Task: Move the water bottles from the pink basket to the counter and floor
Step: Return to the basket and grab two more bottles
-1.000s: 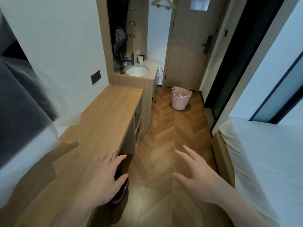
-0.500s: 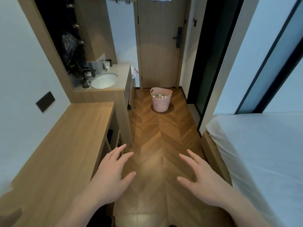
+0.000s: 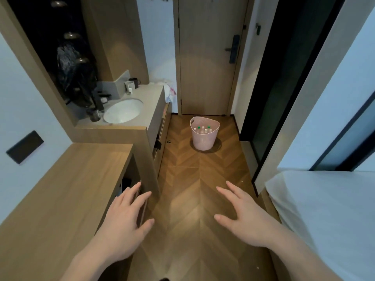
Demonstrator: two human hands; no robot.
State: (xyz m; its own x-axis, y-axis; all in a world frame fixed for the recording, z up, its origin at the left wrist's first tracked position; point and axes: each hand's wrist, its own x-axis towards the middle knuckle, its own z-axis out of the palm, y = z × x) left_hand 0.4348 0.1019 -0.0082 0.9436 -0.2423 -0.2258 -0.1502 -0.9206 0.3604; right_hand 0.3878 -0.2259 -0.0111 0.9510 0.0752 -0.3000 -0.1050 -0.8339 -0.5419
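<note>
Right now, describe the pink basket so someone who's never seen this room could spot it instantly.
Look down the herringbone wood floor to the closed wooden door at the far end. The pink basket stands on the floor just in front of it, right of the sink counter. It is the only pink tub there, with green and white bottle caps showing inside.

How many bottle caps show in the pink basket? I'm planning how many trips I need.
About 6 caps: two green ones toward the back of the pink basket, roughly four white ones in front. They are small in view, and more bottles may be hidden below the rim.
</note>
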